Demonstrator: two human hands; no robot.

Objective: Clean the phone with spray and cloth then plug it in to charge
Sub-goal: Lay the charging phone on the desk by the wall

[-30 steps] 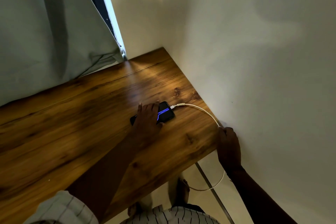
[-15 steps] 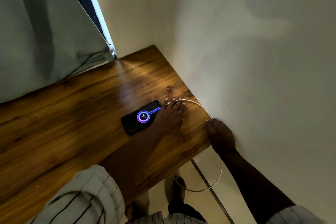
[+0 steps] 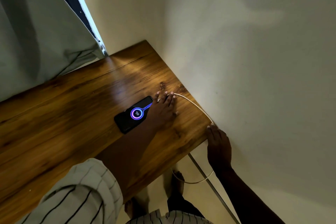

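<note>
Charging step judged done: phone (image 3: 131, 116) lit, cable (image 3: 194, 104) plugged. Left hand (image 3: 162, 109) laid flat over phone end, right hand (image 3: 218, 145) flat at bench (image 3: 72, 114) edge. Next: hands lifted without cable being tugged.

wall (image 3: 245, 78) hemming table (image 3: 63, 123) right, curtain (image 3: 36, 32) behind, cable (image 3: 194, 104) arcing between

A black phone (image 3: 133, 114) lies flat and screen-up at mid-frame on the wooden surface (image 3: 72, 114), showing a glowing blue-violet ring. A white cable (image 3: 192, 103) arcs from its upper-right end toward the right edge and loops below.
</note>
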